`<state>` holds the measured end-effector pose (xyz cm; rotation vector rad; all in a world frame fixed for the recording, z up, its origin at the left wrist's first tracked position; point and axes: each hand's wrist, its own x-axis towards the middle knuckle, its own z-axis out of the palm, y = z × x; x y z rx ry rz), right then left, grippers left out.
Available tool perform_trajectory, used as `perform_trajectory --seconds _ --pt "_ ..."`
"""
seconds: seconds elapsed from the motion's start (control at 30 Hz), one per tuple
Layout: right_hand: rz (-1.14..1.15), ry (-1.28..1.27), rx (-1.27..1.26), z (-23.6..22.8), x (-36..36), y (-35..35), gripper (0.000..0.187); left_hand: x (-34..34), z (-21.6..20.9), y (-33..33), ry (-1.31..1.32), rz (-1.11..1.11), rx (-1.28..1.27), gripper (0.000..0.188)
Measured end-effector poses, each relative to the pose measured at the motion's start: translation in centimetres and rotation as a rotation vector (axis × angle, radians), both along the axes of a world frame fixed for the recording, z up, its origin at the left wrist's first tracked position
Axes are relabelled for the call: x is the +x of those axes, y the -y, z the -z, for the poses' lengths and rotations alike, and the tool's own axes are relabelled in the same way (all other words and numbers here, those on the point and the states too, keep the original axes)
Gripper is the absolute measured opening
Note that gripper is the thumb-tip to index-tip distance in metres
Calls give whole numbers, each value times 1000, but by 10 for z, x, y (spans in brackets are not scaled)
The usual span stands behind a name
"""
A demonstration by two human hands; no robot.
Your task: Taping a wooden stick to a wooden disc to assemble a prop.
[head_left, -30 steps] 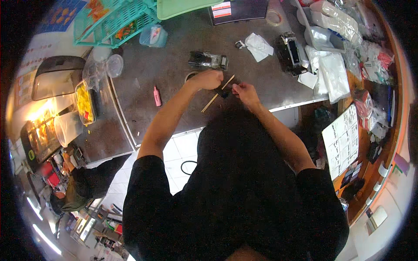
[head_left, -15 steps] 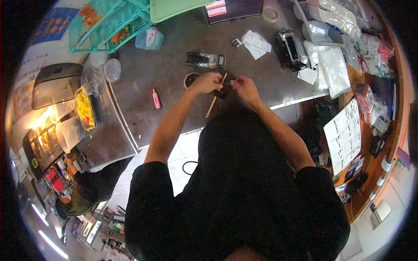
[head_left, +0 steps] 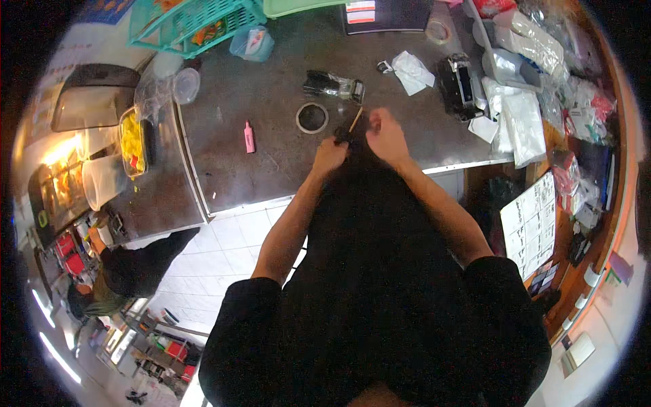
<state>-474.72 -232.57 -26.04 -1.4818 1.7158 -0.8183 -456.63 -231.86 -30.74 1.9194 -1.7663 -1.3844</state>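
Observation:
My left hand is closed round a pair of thin wooden chopsticks, whose tips point up and to the right. A small dark thing sits against the sticks at my fingers; its kind is unclear. Close by on the right, my right hand has its fingers curled in and a bit blurred, and whatever they pinch is hidden. Just beyond my left hand, a roll of tape lies flat on the dark table. Past it lies a black object in clear plastic.
A pink bottle lies to the left. Crumpled white paper, a black device and plastic bags are at the right. Teal baskets and a blue tub stand far left. Another person works at lower left.
My left hand has drawn nearer to my body with the chopsticks, leaving the tape roll uncovered. My right hand stays close beside it. The view has shifted slightly.

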Motion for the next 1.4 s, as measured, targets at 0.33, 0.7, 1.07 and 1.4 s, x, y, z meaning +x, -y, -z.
perform_trajectory --seconds 0.33,0.7,1.07,1.4 --pt "-209 -59 -176 -29 10 -28 34 -10 -57 -8 -641 -295 377 28" --pt "-308 -77 -295 -89 45 -36 29 15 -147 -35 -564 -314 62 27" --pt "-248 -144 -349 -60 62 -44 22 46 -129 -52 -405 -83 41 27" --pt "-118 -127 207 2 -48 4 30 98 -118 -59 -520 -59 249 25"
